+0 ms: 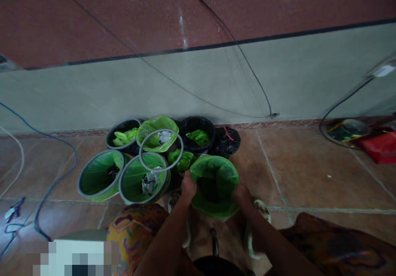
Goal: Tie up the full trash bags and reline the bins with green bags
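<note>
A waste bin [198, 210] lined with a green bag stands upright in front of me, its mouth facing up. The liner is folded out over the rim. My left hand [188, 187] closes on the left side of that rim, and my right hand [243, 195] on the right side; some fingertips are hidden. Just left of my left hand, a loose grey ring [182, 147] lies across the neighbouring bins. Crumpled green plastic [185, 160] sits beside it. A grey-rimmed bin [126, 189] with a green liner holds crumpled grey material.
More lined bins stand by the wall: one far left [79, 183], one with a lime liner [142, 133], a black-lined one [212, 135]. A black bag [232, 144] lies beside them. A blue cable [63, 175] crosses the left floor. A red item [377, 146] lies far right.
</note>
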`<state>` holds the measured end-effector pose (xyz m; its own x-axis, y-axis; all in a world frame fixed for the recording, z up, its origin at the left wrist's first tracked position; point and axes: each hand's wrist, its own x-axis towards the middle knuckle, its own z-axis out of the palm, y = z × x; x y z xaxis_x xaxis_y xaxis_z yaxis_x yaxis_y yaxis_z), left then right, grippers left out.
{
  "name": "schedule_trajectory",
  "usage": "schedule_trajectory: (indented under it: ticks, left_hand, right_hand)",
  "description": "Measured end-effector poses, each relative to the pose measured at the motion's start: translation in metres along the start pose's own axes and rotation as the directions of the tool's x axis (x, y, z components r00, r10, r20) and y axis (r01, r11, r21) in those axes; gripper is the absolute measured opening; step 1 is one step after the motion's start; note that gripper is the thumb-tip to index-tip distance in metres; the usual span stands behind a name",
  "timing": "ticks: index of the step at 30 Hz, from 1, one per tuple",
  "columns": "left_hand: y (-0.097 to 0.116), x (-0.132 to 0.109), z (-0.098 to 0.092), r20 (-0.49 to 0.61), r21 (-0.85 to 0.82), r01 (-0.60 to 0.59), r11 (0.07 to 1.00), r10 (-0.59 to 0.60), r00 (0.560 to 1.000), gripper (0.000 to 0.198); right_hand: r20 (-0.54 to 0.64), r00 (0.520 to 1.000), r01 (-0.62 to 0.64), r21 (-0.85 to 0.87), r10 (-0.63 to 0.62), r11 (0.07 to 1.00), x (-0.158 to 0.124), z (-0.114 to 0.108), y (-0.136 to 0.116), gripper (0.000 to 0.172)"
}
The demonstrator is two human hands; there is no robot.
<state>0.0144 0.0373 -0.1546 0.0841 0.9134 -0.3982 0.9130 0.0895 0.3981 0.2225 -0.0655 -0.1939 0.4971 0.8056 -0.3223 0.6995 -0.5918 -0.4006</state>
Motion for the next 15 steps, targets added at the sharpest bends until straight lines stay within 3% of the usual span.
schedule_trajectory:
  ticks: [6,9,12,15]
  left_hand:
    - [0.002,0.003,-0.009,0.071,0.023,0.145,0.989,-0.147,0.987,0.032]
    - [0.014,0.008,-0.022,-0.023,0.086,0.161,0.983,-0.16,0.987,0.05]
    - [0.032,0.02,-0.03,-0.127,0.106,0.038,0.994,-0.024,0.992,0.062]
    - [0.048,0.038,-0.028,-0.086,0.168,-0.176,0.97,0.192,0.978,0.058]
  right_hand:
    - [0.047,0.998,-0.035,-0.005,0.035,0.999,0.005,-0.002,0.01,0.043]
    - [-0.053,0.997,-0.049,-0.049,0.047,0.998,0.015,-0.017,0.002,0.057]
    - [-0.188,0.975,0.103,-0.08,-0.117,0.991,0.039,-0.034,-0.019,0.059]
    - [-0.127,0.937,0.313,-0.112,-0.326,0.943,0.069,-0.043,-0.049,0.052]
